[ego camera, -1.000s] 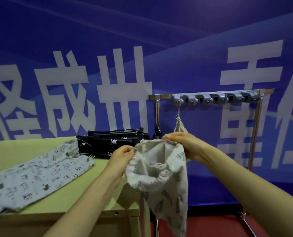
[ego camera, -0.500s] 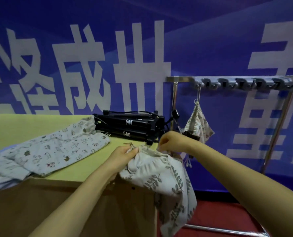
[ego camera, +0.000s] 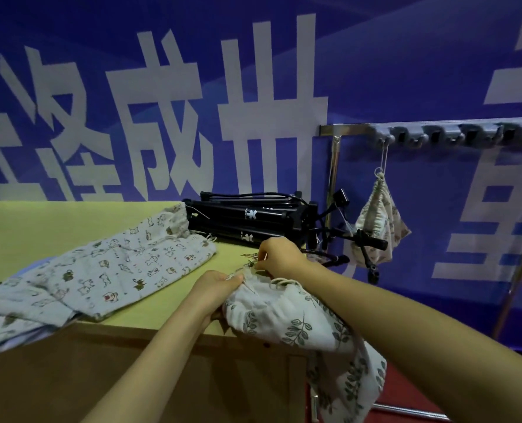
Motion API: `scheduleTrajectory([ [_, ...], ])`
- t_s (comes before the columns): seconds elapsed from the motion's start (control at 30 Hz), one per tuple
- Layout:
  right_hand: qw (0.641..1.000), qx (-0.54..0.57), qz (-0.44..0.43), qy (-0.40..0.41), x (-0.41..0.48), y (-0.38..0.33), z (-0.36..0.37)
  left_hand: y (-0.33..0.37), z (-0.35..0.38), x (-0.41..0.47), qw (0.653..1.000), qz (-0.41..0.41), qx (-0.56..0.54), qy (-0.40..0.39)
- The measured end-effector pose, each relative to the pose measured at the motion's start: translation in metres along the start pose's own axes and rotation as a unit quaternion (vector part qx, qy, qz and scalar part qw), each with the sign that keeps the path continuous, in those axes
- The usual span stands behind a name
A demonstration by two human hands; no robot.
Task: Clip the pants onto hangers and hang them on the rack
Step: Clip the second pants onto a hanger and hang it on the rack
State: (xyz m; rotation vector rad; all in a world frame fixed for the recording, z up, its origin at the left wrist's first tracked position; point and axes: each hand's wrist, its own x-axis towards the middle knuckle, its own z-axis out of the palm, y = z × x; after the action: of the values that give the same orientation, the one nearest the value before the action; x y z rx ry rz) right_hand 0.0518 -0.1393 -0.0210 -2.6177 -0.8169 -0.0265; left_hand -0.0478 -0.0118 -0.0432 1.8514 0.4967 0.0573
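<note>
White leaf-print pants (ego camera: pixel 287 319) lie bunched at the table's right corner, their legs hanging over the edge. My left hand (ego camera: pixel 215 288) grips the waistband on its left side. My right hand (ego camera: pixel 279 256) pinches at a small metal clip hanger (ego camera: pixel 249 261) lying on the table just beyond the waistband. A second pair, pale with an animal print (ego camera: pixel 107 267), lies flat on the table (ego camera: pixel 55 221) to the left. On the metal rack (ego camera: pixel 345 129) at right, another leaf-print pair (ego camera: pixel 375 227) hangs from a hook.
A folded black tripod (ego camera: pixel 247 221) lies at the table's back right, its legs sticking out toward the rack's post. Grey hooks (ego camera: pixel 455 135) line the rack bar. A blue banner wall stands behind. Red floor shows below the rack.
The leaf-print pants came down from mid-air onto the table corner. My right hand left the waistband and reached to the clip hanger on the table. The view swung left and down.
</note>
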Motion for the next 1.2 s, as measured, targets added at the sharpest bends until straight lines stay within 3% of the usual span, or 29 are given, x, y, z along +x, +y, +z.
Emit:
scheduleTrajectory([
  [0.3,0.998,-0.045,0.014,0.045,0.009,0.0,0.019,0.0,-0.001,0.005,1.0,-0.004,-0.007,-0.019],
  [0.4,0.995,-0.013,0.026,0.096,0.005,0.001,0.012,0.002,-0.001,0.0,0.999,-0.003,-0.02,-0.027],
  [0.47,0.983,0.136,0.014,0.121,-0.006,0.0,-0.003,0.005,0.0,-0.004,0.999,0.005,-0.042,-0.029],
  [0.57,0.905,0.419,-0.069,0.039,-0.036,-0.001,-0.034,0.018,0.008,-0.014,0.991,0.033,-0.126,-0.041],
  [0.63,0.883,0.455,-0.106,-0.032,-0.059,0.007,-0.053,0.03,0.016,-0.019,0.981,0.057,-0.182,-0.045],
  [0.7,0.917,0.375,-0.115,-0.065,-0.077,0.018,-0.065,0.045,0.027,-0.023,0.972,0.084,-0.215,-0.046],
  [0.8,0.982,0.128,-0.127,-0.056,-0.098,0.039,-0.077,0.068,0.045,-0.031,0.966,0.124,-0.223,-0.047],
  [0.97,0.979,-0.135,-0.049,-0.145,-0.126,0.08,-0.097,0.09,0.072,-0.049,0.965,0.177,-0.183,-0.065],
  [1.07,0.977,-0.187,0.02,-0.103,-0.145,0.105,-0.108,0.093,0.084,-0.058,0.972,0.172,-0.14,-0.077],
  [1.2,0.983,-0.174,0.019,-0.061,-0.16,0.12,-0.118,0.088,0.098,-0.059,0.979,0.148,-0.115,-0.085],
])
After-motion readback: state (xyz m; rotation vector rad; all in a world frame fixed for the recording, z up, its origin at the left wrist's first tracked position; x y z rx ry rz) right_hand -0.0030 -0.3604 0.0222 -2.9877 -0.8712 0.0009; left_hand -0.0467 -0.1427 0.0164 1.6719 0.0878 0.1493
